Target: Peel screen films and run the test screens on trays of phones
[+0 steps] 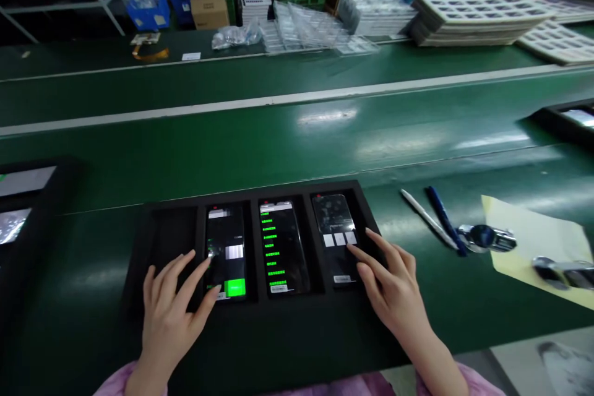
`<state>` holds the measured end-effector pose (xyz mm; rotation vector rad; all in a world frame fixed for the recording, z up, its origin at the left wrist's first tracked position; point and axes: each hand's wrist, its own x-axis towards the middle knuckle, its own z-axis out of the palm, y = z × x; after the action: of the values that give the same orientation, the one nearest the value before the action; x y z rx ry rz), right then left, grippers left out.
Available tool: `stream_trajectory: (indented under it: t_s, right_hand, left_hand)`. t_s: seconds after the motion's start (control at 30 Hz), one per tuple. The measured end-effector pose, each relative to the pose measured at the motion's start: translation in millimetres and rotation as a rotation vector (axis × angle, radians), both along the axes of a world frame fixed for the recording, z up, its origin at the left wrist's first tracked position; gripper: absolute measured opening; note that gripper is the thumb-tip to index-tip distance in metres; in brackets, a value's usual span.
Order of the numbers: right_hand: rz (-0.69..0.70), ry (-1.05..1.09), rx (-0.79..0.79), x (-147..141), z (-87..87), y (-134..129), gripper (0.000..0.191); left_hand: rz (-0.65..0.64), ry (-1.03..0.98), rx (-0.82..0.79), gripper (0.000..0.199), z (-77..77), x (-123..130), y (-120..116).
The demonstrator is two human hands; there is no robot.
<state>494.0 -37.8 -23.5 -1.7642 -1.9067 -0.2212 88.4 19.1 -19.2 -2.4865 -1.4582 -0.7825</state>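
Left hand (pixel 169 309), right hand (pixel 394 291): open, fingers spread at outer smartphones (pixel 231 238) (pixel 336 223) in black tray (pixel 254 247); wrong entries could be triggered by a grazing thumb.

three lit phones (pixel 226 253) (pixel 284 247) (pixel 335 238), face up, in black tray slots (pixel 190 309)

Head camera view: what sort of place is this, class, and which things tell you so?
Probably a factory workbench for checking phones: three lit phones sit in a black tray on a long green surface, with stacks of slotted trays behind.
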Motion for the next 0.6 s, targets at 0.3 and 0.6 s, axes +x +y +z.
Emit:
stream_trajectory:
  t_s: [0.3, 0.6]
  right_hand:
    - [-0.001, 0.052, -0.008, 2.5, -3.1, -0.2, 0.030]
    - [0.010, 0.045, 0.000, 3.0, -3.2, 0.4, 0.031]
  left_hand:
    - [-0.103, 0.024, 0.003, 0.034, 2.2, -1.0, -3.2]
    - [-0.115, 0.145, -0.037, 0.033, 4.4, -0.7, -2.0]
